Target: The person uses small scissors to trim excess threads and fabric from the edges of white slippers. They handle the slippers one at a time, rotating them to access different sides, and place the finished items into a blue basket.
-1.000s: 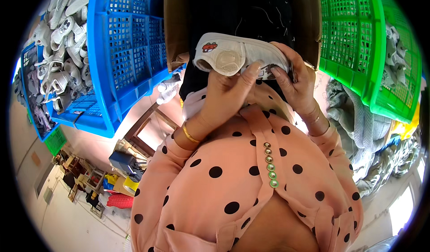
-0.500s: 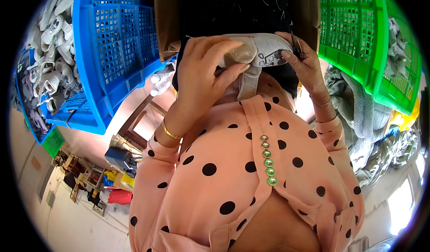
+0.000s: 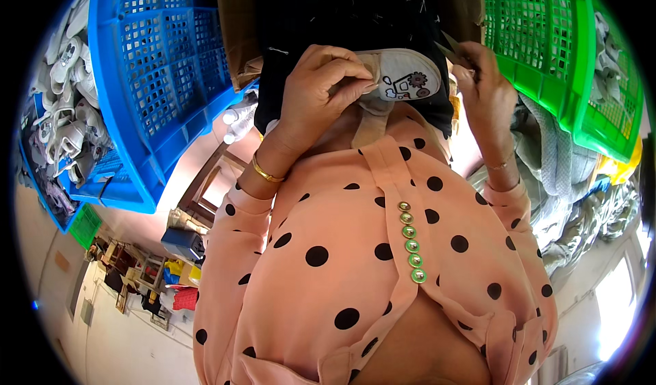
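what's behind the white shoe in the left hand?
Black cloth with loose pale threads shows past the edge of the white shoe. Whatever lies directly behind it is covered. The left hand also hides part of the shoe.

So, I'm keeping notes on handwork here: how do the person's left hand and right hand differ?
The left hand pinches the pale shoe; the right hand holds a pointed tool, apart from the shoe. The left hand has a gold bangle at its wrist; the right hand has a thinner bracelet. Both are bare, with pink, dotted sleeves.
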The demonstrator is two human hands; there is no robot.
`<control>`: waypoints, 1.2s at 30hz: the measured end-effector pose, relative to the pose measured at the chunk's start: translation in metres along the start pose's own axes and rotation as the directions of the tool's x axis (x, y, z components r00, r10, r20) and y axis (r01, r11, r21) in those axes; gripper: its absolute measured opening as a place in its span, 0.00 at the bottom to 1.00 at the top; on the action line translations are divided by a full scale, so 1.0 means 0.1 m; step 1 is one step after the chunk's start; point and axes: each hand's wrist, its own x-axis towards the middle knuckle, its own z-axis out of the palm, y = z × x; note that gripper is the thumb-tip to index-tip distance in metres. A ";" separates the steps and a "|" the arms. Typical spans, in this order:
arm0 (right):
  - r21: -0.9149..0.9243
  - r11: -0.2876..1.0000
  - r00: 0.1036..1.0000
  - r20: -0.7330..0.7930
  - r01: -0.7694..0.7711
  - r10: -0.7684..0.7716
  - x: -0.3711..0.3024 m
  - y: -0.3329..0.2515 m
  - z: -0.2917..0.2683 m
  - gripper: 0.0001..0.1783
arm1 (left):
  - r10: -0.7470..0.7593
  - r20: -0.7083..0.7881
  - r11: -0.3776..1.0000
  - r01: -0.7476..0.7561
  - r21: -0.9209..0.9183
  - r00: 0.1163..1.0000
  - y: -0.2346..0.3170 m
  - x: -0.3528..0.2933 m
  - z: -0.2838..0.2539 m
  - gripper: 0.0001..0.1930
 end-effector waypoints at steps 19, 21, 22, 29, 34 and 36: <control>-0.251 0.885 0.856 0.451 0.392 -0.252 0.21 -0.55 -0.07 0.28 | -0.182 0.183 0.910 0.236 -0.342 0.966 -0.07 0.02 -0.05 0.06; -0.243 0.890 0.852 0.465 0.386 -0.242 0.24 -0.55 -0.05 0.28 | -0.210 0.195 0.885 0.271 -0.379 0.958 -0.08 0.02 -0.04 0.06; -0.239 0.892 0.849 0.471 0.385 -0.240 0.26 -0.56 -0.05 0.28 | -0.208 0.193 0.887 0.268 -0.375 0.959 -0.08 0.02 -0.04 0.06; -0.202 0.881 0.813 0.511 0.428 -0.278 0.33 -0.58 -0.02 0.26 | -0.255 0.197 0.810 0.320 -0.490 0.947 -0.11 -0.03 0.00 0.06; -0.221 0.895 0.854 0.452 0.388 -0.259 0.27 -0.46 0.05 0.26 | -0.508 -0.084 0.610 0.290 -0.737 0.857 -0.04 -0.04 -0.13 0.09; -0.227 0.888 0.859 0.433 0.399 -0.275 0.25 -0.42 0.07 0.26 | -0.363 -0.283 0.812 0.152 -0.564 0.888 -0.13 -0.01 -0.24 0.08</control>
